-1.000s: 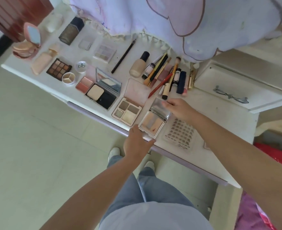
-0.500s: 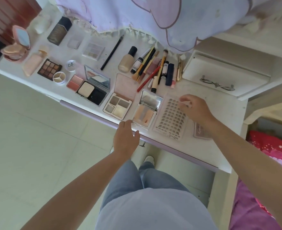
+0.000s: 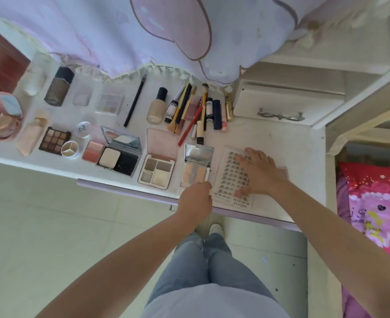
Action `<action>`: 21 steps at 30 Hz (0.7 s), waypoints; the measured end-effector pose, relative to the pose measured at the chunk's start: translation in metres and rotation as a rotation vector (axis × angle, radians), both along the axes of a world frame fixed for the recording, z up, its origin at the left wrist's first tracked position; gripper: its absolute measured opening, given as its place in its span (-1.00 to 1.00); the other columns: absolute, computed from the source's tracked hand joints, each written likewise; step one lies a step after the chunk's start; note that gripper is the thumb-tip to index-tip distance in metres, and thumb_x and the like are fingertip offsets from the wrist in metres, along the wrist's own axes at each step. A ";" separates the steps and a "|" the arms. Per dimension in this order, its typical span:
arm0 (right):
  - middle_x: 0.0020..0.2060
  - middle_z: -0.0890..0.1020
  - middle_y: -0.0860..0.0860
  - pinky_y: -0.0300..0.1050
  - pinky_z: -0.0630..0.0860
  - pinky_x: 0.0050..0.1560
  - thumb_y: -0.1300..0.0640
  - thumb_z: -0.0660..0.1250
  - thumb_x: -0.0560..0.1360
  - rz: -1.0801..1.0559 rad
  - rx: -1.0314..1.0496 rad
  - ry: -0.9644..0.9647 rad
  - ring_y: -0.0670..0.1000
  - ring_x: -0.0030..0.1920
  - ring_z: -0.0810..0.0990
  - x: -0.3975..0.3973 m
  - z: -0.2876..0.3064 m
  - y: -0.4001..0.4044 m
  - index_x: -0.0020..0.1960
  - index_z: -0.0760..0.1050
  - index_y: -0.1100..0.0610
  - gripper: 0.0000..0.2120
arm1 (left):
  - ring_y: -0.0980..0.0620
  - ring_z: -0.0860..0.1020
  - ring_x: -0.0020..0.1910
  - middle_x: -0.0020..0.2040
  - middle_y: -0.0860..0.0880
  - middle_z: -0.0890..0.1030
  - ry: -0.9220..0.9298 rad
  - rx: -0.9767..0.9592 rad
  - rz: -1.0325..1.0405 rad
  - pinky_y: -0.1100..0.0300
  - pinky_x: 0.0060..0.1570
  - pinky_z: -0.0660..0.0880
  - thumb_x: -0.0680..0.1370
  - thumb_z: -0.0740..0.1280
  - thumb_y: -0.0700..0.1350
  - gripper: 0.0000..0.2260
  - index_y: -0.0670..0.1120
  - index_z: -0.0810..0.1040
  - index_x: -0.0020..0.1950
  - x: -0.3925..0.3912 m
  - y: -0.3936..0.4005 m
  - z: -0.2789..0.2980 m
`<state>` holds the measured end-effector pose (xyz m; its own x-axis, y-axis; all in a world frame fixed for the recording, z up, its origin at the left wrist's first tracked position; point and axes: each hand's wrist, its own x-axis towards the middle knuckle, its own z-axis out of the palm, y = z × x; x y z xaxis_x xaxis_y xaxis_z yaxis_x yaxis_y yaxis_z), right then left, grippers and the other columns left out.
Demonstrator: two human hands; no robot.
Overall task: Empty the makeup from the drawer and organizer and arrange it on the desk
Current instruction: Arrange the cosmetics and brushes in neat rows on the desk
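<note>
**Makeup laid out along the desk, both hands at the lash tray**

On the white desk (image 3: 281, 143), from the left: a pink compact (image 3: 4, 118), a brown palette (image 3: 54, 141), a black compact (image 3: 120, 154), a quad palette (image 3: 157, 172) and a mirrored palette (image 3: 197, 165), with brushes and tubes (image 3: 200, 111) behind. The left hand (image 3: 195, 200) sits at the near edge between mirrored palette and lash tray (image 3: 231, 177); whether it grips cannot be told. The right hand (image 3: 257, 172) lies flat on the tray, fingers spread. A closed drawer (image 3: 281, 104) stands farthest right.
</note>
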<state>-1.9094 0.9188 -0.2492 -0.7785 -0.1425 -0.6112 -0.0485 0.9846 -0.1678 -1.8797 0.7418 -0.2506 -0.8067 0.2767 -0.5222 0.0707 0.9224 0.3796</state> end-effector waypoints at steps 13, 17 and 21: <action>0.32 0.26 0.17 -0.16 0.28 0.26 0.19 0.26 0.50 -0.529 -0.246 0.162 0.12 0.33 0.28 0.061 0.005 -0.003 0.40 0.16 0.22 -0.47 | -0.08 0.51 0.04 0.14 -0.13 0.54 -0.138 0.034 -0.007 0.13 0.01 0.46 0.55 0.19 -0.18 -0.82 -0.15 0.38 0.14 0.008 0.017 -0.001; 0.28 0.34 0.18 -0.17 0.35 0.09 0.28 0.26 0.48 -0.826 -0.382 0.148 0.13 0.20 0.41 0.059 0.005 -0.006 0.37 0.21 0.24 -0.52 | -0.06 0.52 -0.06 -0.13 -0.01 0.49 -0.212 0.123 0.200 0.04 0.02 0.55 0.51 0.26 -0.20 -0.82 0.07 0.35 -0.17 0.003 0.023 0.001; 0.11 0.47 0.11 -0.22 0.30 0.03 0.37 0.18 0.49 -1.159 -0.612 0.111 -0.01 0.04 0.39 0.058 0.002 0.000 0.38 0.26 0.22 -0.54 | -0.02 0.45 -0.15 -0.26 0.01 0.40 -0.265 0.114 0.220 0.10 -0.08 0.52 0.50 0.29 -0.17 -0.93 -0.11 0.42 -0.16 0.000 0.028 -0.001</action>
<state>-1.8517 0.9185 -0.2475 -0.6770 0.4090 -0.6119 0.7254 0.2304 -0.6486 -1.8797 0.7699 -0.2513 -0.6941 0.1803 -0.6970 -0.2390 0.8555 0.4593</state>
